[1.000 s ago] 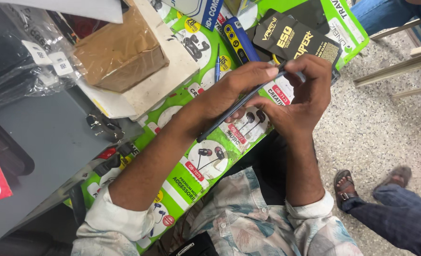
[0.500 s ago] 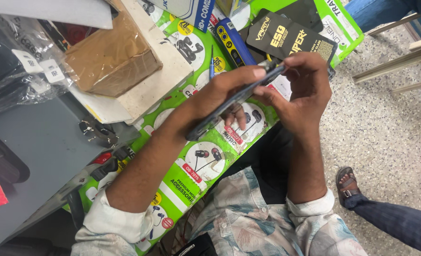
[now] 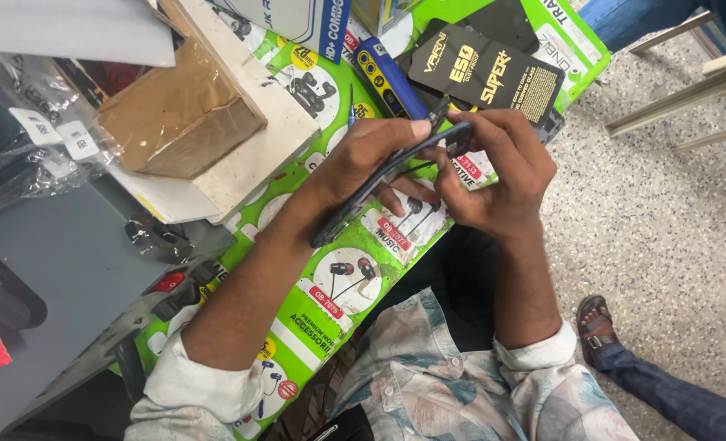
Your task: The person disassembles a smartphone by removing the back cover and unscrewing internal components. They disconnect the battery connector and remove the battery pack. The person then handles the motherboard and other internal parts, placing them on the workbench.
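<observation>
My left hand point(image 3: 371, 159) grips a slim dark phone point(image 3: 334, 227), held edge-on and slanting up to the right above a green printed sheet point(image 3: 330, 302). My right hand point(image 3: 502, 180) meets it at the upper end, with thumb and fingertips pinched on the phone's top corner point(image 3: 458, 135). A thin dark tip shows just above those fingers; I cannot tell what it is. Both forearms come from rolled white cuffs of a patterned shirt.
A brown cardboard box point(image 3: 179, 114) on a pale board lies to the left, with plastic bags point(image 3: 20, 139) beyond. Black packets point(image 3: 481, 69) and a blue box point(image 3: 387, 77) lie above the hands. Another person's sandalled foot point(image 3: 596, 327) stands on the speckled floor at right.
Both hands have stayed together on the phone. My right fingers have curled in tighter over its top end, and the phone has shifted slightly.
</observation>
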